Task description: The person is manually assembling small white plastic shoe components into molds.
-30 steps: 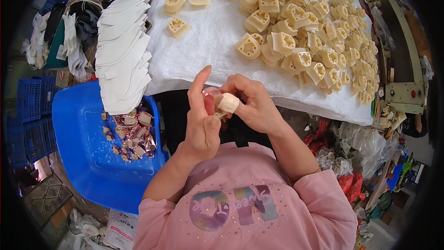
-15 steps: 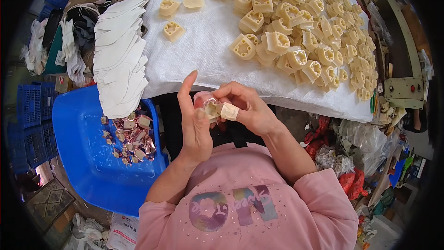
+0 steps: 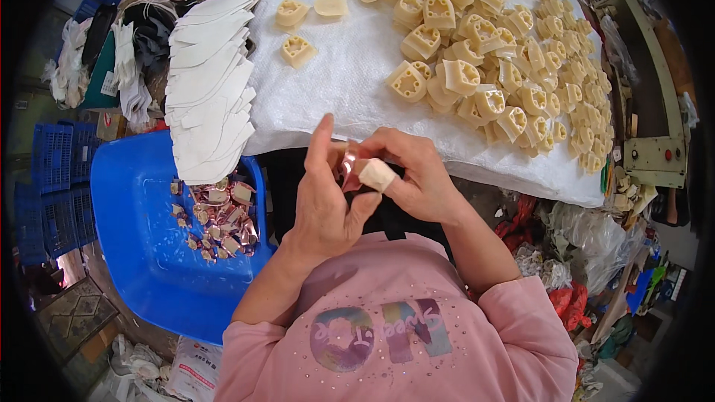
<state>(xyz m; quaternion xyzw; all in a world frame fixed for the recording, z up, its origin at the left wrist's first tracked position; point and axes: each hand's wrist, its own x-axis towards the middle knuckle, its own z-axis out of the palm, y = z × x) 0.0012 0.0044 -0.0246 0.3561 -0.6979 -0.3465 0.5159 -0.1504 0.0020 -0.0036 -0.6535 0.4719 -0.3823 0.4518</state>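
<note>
1. Several blue crates [image 3: 53, 156] stand at the far-left edge, toward 9 o'clock.
2. A blue basin [image 3: 141, 283] lies toward 8 o'clock; in its right half sits a small heap of shiny pinkish pieces [image 3: 223, 216] with pale parts.
3. White strips [image 3: 208, 82] overlap in a long fanned row at 10 o'clock, the lower end hanging over the basin's rim.
4. On the white-covered table [image 3: 298, 104], two hollowed cream pieces [image 3: 298, 51] and a flat one lie loose at 11 o'clock.
5. The left hand [image 3: 322, 212] is near the centre, half open, index finger pointing to 12 and thumb angled to 1; I cannot tell whether it grips.
6. The pink shiny piece [image 3: 348, 160] is between the two hands, just short of the table's near edge.
7. The right hand [image 3: 417, 179], at 3 o'clock from that piece, pinches it with curled fingers; a pale wrap [image 3: 377, 176] shows at its thumb end.
8. A large heap of cream pieces [image 3: 484, 37] spreads over the table between 1 and 2 o'clock.
9. Clear plastic bags [image 3: 592, 234] lie between 3 and 4 o'clock.
</note>
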